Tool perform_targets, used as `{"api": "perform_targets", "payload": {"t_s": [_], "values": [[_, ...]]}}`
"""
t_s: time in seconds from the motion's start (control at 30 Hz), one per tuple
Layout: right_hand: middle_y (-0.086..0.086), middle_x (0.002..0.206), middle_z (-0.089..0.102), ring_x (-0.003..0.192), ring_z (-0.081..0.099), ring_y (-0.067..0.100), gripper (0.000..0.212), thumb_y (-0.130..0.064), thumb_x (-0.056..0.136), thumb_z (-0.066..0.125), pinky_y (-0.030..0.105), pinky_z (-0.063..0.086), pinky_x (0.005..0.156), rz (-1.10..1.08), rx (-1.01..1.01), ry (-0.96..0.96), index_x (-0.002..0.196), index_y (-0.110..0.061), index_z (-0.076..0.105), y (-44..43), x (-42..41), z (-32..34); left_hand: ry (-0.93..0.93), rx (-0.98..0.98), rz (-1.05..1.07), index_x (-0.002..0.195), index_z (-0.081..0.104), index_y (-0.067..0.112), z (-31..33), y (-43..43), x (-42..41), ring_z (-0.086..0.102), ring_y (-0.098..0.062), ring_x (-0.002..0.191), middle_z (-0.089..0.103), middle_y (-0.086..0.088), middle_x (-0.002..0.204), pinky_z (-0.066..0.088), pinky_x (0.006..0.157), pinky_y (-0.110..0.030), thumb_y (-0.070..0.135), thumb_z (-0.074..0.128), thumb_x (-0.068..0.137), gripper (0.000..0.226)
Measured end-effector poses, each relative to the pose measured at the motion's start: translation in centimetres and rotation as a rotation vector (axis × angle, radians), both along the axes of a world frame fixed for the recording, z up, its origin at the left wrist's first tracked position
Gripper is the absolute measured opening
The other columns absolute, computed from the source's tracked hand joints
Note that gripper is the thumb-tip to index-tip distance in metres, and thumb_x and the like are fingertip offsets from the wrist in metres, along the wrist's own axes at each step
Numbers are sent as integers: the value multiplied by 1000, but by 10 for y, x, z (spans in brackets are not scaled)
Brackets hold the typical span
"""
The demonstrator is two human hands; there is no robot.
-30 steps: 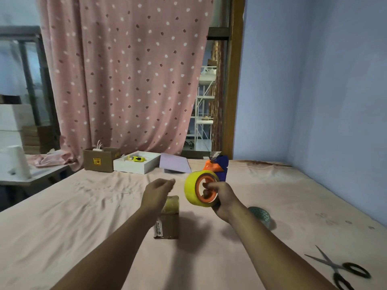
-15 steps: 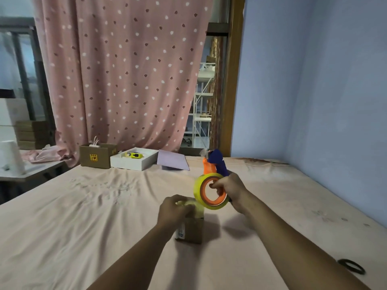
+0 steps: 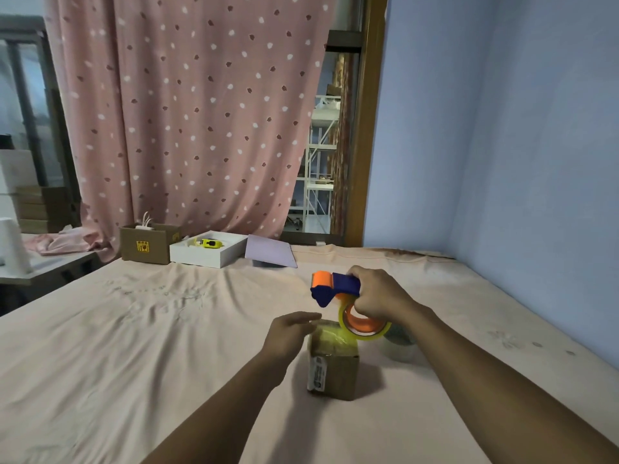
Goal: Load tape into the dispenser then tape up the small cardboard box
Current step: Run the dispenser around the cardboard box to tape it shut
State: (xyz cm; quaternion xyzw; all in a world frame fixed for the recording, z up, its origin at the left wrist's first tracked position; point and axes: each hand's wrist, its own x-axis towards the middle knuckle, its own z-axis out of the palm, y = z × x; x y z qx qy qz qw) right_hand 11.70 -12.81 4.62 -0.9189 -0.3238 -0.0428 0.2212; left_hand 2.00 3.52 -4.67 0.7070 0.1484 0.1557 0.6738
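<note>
The small cardboard box [image 3: 335,373] stands on the pink-sheeted surface [image 3: 140,329], with glossy yellow tape across its top and a white label on its left side. My right hand [image 3: 378,294] grips the blue and orange tape dispenser [image 3: 333,286] above the box's far right corner. A yellow tape roll [image 3: 365,329] is loaded in it and hangs just over the box top. My left hand [image 3: 289,333] lies flat against the box's upper left edge, fingers stretched out.
Behind my right hand lies a grey tape roll [image 3: 400,336], partly hidden. At the far edge stand a brown carton [image 3: 147,246], a white tray [image 3: 207,251] holding a yellow item, and a lilac sheet [image 3: 269,256]. A blue wall runs along the right.
My right hand has tipped the dispenser over so its blue head points left above the box. My left hand has opened from a pinch and now rests flat on the box's left edge.
</note>
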Motion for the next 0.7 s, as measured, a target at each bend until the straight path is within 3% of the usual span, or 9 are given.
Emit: {"api": "perform_targets", "payload": {"t_s": [0.1,0.2,0.27,0.33,0.43,0.6,0.7], "values": [[5,122,63,99,55,21,69,-9,72,78,29,48,77,10,-35,-14,134,-22,51,2,-2,3,38,-128,90,113,77,11,9,11,2,54,-15,81,74,0,104,43,70,-28,20,52,99,31],[5,124,63,98,53,20,69,-11,73,79,29,46,75,39,-114,-71,134,-22,51,5,-3,8,67,-304,18,108,76,5,20,23,4,48,-18,71,79,-7,93,36,65,-32,43,36,104,56],[5,125,63,99,52,19,70,-14,72,80,30,46,75,47,-154,-97,135,-23,50,7,-4,10,65,-321,-20,100,76,6,26,27,5,49,-18,67,80,-7,86,34,62,-32,51,36,103,60],[4,125,62,101,51,18,73,-16,71,81,30,47,77,51,-186,-116,136,-24,48,8,-4,12,64,-304,-28,98,75,7,29,27,6,49,-17,65,80,-6,83,33,61,-31,49,45,100,52],[3,127,61,103,50,16,76,-19,71,83,29,49,78,60,-226,-135,137,-25,47,11,-5,13,61,-283,-8,110,74,4,26,28,8,51,-17,67,79,-4,86,36,61,-29,39,60,95,41],[3,129,61,102,49,17,77,-19,71,83,29,49,78,75,-266,-162,138,-26,46,13,-5,11,68,-380,10,109,73,8,26,28,5,56,-18,71,78,-8,99,43,71,-32,30,66,92,29],[2,131,60,110,53,19,80,-21,71,84,31,52,82,83,-288,-163,140,-26,44,14,-5,10,85,-403,52,103,74,8,29,27,4,59,-19,72,75,-7,90,45,72,-33,22,68,90,20]]}}
